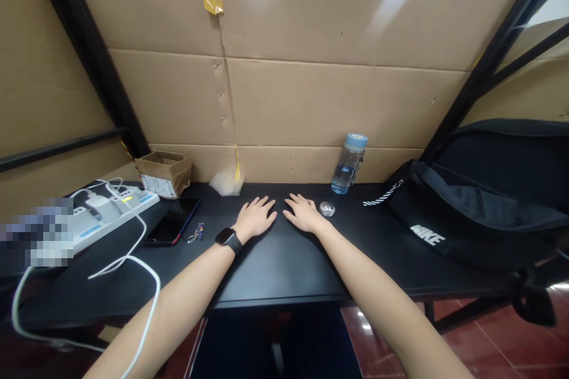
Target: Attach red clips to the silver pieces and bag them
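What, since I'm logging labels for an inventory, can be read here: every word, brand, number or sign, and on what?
"NIKE": in white on the black bag.
Too small or blurred to read: the white label on the cardboard box; any markings on the power strip or bottle cap.

Head view forward-down over desk [284, 272]

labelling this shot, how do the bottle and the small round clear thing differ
The bottle stands tall; the round clear thing sits low. The bottle has a blue lid; the round thing shows none. The bottle is near the cardboard wall; the round thing is beside the right hand. Both look see-through.
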A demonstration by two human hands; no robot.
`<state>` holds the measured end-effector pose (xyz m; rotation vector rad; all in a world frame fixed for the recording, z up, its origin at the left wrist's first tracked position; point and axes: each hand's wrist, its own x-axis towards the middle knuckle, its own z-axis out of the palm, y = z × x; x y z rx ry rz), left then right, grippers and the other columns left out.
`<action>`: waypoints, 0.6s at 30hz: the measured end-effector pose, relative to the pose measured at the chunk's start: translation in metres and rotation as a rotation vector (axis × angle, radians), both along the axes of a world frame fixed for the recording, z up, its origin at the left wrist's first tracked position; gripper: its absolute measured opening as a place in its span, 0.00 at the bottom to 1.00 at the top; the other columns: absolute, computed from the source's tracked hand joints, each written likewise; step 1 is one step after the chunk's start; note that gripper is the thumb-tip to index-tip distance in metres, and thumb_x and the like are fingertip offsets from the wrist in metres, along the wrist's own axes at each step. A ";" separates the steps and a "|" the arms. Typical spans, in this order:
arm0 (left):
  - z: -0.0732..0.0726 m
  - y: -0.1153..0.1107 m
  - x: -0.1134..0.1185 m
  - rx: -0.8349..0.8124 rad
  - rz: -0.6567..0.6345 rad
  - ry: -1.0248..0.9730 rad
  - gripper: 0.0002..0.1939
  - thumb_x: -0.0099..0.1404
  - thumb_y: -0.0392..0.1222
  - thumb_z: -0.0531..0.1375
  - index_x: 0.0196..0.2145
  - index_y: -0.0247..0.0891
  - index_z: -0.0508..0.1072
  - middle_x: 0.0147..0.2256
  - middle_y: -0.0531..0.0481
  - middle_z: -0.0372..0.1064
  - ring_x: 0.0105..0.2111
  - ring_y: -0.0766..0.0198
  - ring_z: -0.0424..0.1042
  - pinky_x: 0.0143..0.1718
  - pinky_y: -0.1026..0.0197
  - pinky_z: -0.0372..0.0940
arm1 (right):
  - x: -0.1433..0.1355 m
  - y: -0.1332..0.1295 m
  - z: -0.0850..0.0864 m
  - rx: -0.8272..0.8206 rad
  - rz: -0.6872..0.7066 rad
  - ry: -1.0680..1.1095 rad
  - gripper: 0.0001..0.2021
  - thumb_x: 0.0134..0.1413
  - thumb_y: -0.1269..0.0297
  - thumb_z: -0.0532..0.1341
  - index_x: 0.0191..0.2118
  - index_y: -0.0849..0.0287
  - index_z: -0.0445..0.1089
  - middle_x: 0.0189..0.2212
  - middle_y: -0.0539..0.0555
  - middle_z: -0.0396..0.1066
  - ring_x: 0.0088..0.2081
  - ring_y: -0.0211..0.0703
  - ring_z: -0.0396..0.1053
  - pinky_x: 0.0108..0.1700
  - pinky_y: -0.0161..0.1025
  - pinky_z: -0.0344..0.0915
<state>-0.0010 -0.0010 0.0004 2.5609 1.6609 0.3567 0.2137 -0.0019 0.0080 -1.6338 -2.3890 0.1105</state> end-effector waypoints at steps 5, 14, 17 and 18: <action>0.005 0.004 -0.003 -0.003 -0.050 -0.211 0.31 0.75 0.61 0.40 0.63 0.46 0.68 0.66 0.45 0.61 0.67 0.47 0.57 0.65 0.42 0.54 | 0.049 0.009 0.024 0.110 -0.071 0.101 0.28 0.58 0.55 0.64 0.63 0.54 0.67 0.66 0.62 0.60 0.66 0.59 0.58 0.64 0.59 0.55; 0.035 0.024 -0.060 -0.053 -0.199 -0.436 0.20 0.69 0.54 0.55 0.47 0.40 0.79 0.47 0.47 0.78 0.46 0.56 0.76 0.50 0.58 0.67 | 0.127 0.001 0.032 -0.183 -0.046 0.258 0.30 0.43 0.67 0.72 0.56 0.59 0.74 0.50 0.58 0.77 0.50 0.52 0.75 0.56 0.43 0.67; 0.041 0.023 -0.077 -0.156 -0.286 -0.356 0.16 0.64 0.53 0.60 0.39 0.39 0.80 0.38 0.47 0.79 0.38 0.59 0.76 0.42 0.61 0.67 | 0.123 0.000 0.034 -0.172 -0.040 0.269 0.27 0.43 0.69 0.72 0.54 0.59 0.75 0.50 0.58 0.78 0.49 0.51 0.76 0.55 0.42 0.68; 0.042 0.022 -0.080 -0.199 -0.299 -0.352 0.16 0.63 0.53 0.61 0.38 0.38 0.80 0.36 0.48 0.79 0.36 0.59 0.76 0.40 0.62 0.66 | 0.122 0.000 0.035 -0.173 -0.041 0.272 0.27 0.43 0.69 0.72 0.54 0.59 0.75 0.50 0.58 0.78 0.48 0.51 0.76 0.55 0.42 0.68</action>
